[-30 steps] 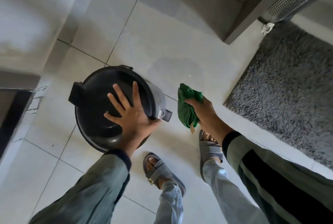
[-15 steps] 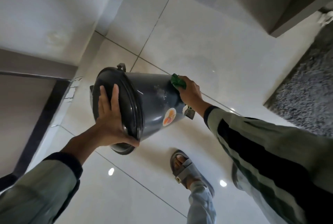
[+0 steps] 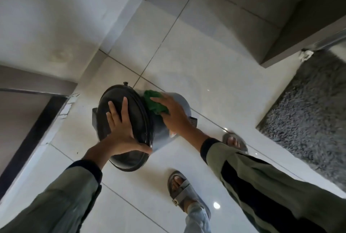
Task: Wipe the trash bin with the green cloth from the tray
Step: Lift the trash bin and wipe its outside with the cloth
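Since half a second ago: right hand (image 3: 173,114) has slid the green cloth (image 3: 154,104) along the bin wall, from the base end toward the lid end; the bin sits a little flatter in view.
Meaning for the task: wiping is underway on the bin's side; by my reading most of the wall and the lid remain to be covered.
Trash bin (image 3: 179,101): dark grey, tilted on its side above the floor, lid end toward the left, base toward the right.
Left hand (image 3: 121,131): fingers spread flat against the black lid (image 3: 134,109), thumb hooked under its rim; this grip carries and steadies the bin.
Right grip: palm and fingers pressed flat on the bunched cloth, holding it against the bin just beside the lid's rim.
Floor (image 3: 187,60): pale glossy tiles with thin dark joints and small light reflections.
Room: grey shaggy rug (image 3: 307,109) at the right, white wall (image 3: 56,17) at the far left, a dark-edged step or frame (image 3: 33,135) at the left, two sandalled feet nearby.
Tray: not in view.
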